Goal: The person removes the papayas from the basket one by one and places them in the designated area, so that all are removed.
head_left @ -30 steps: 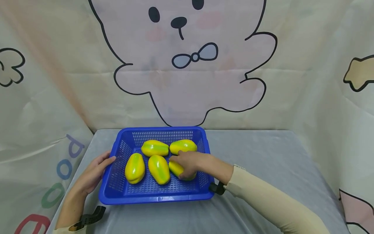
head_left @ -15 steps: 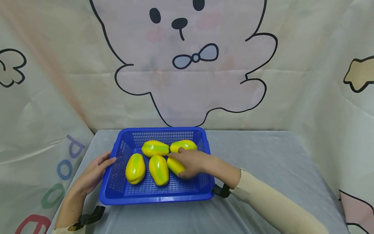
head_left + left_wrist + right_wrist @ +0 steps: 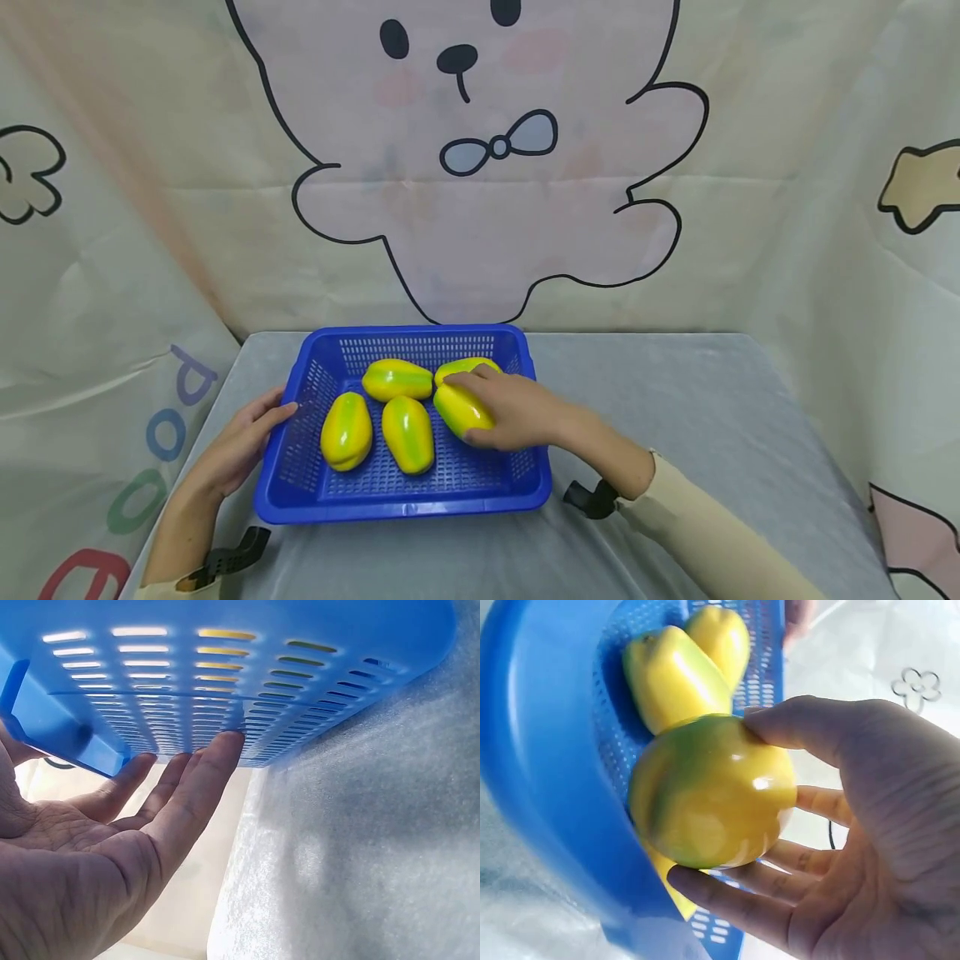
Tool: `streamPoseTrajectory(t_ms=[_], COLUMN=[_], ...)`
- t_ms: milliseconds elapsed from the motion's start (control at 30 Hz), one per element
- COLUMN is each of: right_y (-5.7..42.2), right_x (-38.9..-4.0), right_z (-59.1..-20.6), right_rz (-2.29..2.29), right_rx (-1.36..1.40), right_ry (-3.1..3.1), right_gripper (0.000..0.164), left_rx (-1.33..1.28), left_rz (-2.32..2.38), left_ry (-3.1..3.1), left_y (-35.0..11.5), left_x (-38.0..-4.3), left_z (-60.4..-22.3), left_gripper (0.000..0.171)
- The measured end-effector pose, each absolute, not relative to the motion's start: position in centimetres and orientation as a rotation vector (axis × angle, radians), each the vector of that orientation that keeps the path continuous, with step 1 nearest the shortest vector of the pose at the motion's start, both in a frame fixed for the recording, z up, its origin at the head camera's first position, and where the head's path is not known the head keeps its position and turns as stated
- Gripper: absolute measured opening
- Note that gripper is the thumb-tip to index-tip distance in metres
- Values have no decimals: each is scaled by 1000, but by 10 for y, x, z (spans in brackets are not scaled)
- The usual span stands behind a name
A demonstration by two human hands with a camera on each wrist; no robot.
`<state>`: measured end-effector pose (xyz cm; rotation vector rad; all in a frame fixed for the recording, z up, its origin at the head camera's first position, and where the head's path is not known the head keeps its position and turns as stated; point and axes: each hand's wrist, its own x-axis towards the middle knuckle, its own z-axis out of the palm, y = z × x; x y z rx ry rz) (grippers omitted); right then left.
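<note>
Lying within the right grip (image 3: 522, 410) — one yellow-green fruit (image 3: 712, 791).

In the head view, the right grip (image 3: 517, 412) partly hides its yellow fruit (image 3: 459, 408)

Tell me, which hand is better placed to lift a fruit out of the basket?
Likely the right: the right hand grips a yellow-green fruit over the blue basket. The left hand only touches the basket's outer side.
</note>
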<state>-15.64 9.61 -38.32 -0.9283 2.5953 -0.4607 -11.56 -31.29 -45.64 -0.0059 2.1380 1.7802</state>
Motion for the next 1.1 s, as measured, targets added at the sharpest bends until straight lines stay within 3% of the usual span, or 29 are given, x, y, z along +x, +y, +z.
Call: streamPoseTrajectory(t_ms=[1100], right_y=[161], right_x=[-137], right_z=[-391], right_rz=[-1367], right_rx=[-652], right_ry=[2667], right_gripper=[77], left_rx=[12], left_rz=[1794], left_ry=[2105], left_y=[-314], left_x=[-115], left_z=[-457], left_gripper=[70])
